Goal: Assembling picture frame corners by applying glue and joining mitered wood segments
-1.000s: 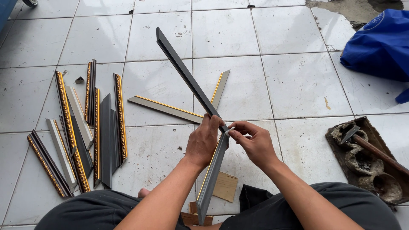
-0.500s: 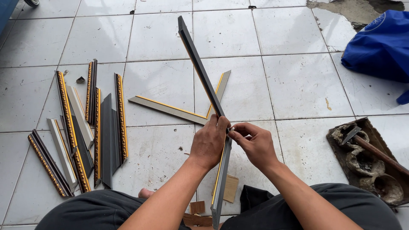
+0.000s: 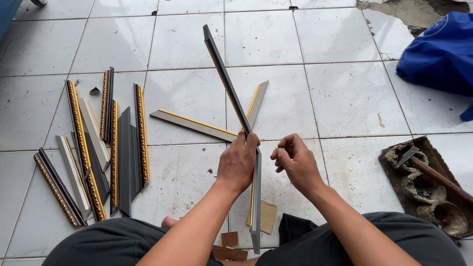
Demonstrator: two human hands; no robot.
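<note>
The left hand is closed around the corner where two grey frame mouldings with gold edging meet: the upper moulding slants up and away to the left above the tiled floor, and the lower moulding runs down toward the person's lap, ending between the knees. The right hand sits just beside that corner, its fingers curled and pinched together; whether it holds anything small I cannot tell. Two more grey-and-gold strips lie on the tiles behind the joint, forming a V. To the left lies a row of moulding offcuts, dark and pale. Small wooden blocks rest near the lap. At the right a hammer lies on a dirty tray, with a blue cloth beyond.
</note>
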